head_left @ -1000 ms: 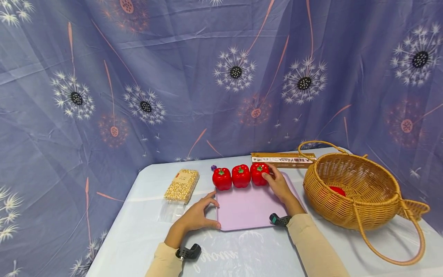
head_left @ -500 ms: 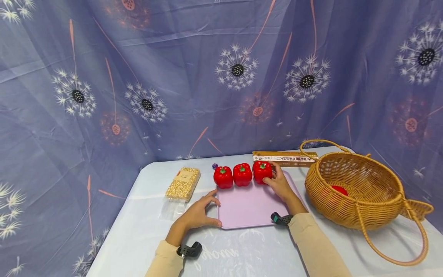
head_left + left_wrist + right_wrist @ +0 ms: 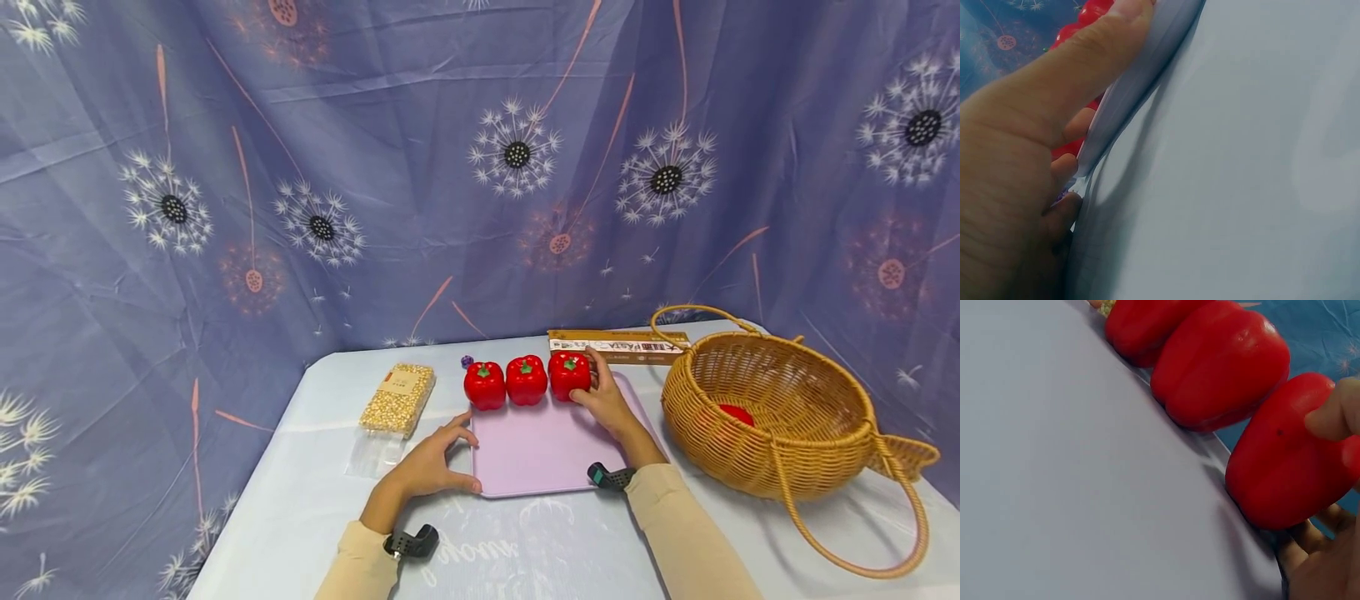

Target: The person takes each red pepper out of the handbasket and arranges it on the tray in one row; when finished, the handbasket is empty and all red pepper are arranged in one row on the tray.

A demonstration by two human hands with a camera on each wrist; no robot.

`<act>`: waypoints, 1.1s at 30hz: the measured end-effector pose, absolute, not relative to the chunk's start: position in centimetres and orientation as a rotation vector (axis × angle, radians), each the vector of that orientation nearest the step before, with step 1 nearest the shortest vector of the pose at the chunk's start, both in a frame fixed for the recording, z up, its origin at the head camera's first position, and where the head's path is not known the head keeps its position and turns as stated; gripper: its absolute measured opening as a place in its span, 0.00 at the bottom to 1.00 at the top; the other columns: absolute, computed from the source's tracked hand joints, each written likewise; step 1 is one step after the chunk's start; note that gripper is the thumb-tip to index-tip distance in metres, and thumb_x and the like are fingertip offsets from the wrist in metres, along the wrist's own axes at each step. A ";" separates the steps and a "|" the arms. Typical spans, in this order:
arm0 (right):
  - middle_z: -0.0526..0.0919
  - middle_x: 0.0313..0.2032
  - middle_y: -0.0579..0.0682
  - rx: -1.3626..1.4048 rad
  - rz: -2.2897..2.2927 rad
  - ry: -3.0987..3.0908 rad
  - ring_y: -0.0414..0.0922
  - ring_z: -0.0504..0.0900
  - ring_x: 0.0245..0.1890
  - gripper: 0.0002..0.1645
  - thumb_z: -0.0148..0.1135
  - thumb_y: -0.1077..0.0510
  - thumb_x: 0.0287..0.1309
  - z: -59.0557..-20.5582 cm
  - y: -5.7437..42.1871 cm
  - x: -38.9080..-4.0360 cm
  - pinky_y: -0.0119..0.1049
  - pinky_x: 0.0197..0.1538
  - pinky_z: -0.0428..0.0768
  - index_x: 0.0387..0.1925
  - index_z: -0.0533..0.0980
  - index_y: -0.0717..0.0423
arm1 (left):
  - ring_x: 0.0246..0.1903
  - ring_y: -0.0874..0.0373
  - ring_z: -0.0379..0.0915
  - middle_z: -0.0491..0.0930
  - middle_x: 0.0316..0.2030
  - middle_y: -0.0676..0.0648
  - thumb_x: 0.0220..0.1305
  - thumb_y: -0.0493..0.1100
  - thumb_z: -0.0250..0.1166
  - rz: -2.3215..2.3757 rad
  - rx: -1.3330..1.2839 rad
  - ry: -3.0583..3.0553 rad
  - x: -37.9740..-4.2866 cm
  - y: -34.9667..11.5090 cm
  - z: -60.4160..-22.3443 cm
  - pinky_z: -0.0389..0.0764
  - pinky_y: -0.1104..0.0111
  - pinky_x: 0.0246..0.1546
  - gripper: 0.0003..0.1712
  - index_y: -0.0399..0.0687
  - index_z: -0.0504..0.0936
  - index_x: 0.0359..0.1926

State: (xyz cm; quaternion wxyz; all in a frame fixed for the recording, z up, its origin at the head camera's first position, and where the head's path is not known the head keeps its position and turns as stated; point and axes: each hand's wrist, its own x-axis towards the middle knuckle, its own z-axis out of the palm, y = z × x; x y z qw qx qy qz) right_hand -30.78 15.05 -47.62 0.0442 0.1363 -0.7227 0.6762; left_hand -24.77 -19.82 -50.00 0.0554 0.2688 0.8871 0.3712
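Observation:
Three red bell peppers stand in a row along the far edge of a pale purple tray: a left one, a middle one and a right one. My right hand grips the right bell pepper from its right side, thumb on the near face and fingers around the back. In the right wrist view this bell pepper sits at the tray's rim. My left hand holds the tray's left side, with the thumb at the near corner and the fingertips curled at the rim.
A wicker basket with a red thing inside stands at the right. Behind the peppers lies a pasta box. Left of the tray is a bag of yellow kernels. A small purple ball lies behind the left bell pepper.
Both hands keep their places on the right bell pepper and the tray. The head view has shifted slightly; the things stay in the same arrangement.

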 end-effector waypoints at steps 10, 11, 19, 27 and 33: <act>0.57 0.66 0.76 0.608 1.740 -2.173 0.72 0.60 0.64 0.50 0.59 0.74 0.63 -44.4 16.1 -29.7 0.71 0.65 0.58 0.76 0.40 0.70 | 0.75 0.48 0.49 0.55 0.77 0.51 0.41 0.63 0.83 1.107 0.836 2.687 -24.7 -19.7 -50.3 0.57 0.48 0.71 0.36 0.61 0.77 0.50; 0.57 0.66 0.75 0.635 1.700 -2.167 0.72 0.61 0.64 0.51 0.59 0.74 0.63 -43.8 16.2 -29.9 0.70 0.64 0.61 0.76 0.40 0.69 | 0.75 0.48 0.49 0.55 0.77 0.51 0.41 0.62 0.83 1.109 0.838 2.690 -24.7 -19.7 -50.3 0.57 0.48 0.71 0.36 0.61 0.77 0.50; 0.60 0.67 0.67 0.799 1.528 -2.297 0.69 0.65 0.65 0.54 0.62 0.68 0.67 -36.7 19.2 -30.1 0.69 0.63 0.65 0.80 0.39 0.50 | 0.75 0.48 0.49 0.55 0.77 0.51 0.41 0.63 0.83 1.113 0.827 2.695 -24.7 -19.8 -50.2 0.57 0.47 0.71 0.36 0.61 0.77 0.50; 0.65 0.64 0.64 0.809 1.289 -2.535 0.57 0.72 0.60 0.46 0.60 0.65 0.69 -30.1 26.5 -29.5 0.32 0.53 0.76 0.78 0.46 0.54 | 0.75 0.44 0.49 0.56 0.77 0.48 0.42 0.62 0.82 1.108 0.841 2.701 -24.6 -20.0 -50.1 0.55 0.45 0.71 0.36 0.59 0.77 0.51; 0.81 0.55 0.54 0.780 1.163 -2.885 0.32 0.79 0.49 0.21 0.62 0.59 0.70 -30.6 34.2 -30.1 0.28 0.46 0.80 0.61 0.73 0.61 | 0.75 0.43 0.48 0.55 0.77 0.48 0.43 0.63 0.82 1.088 0.837 2.706 -24.7 -20.1 -49.9 0.55 0.45 0.71 0.36 0.59 0.77 0.51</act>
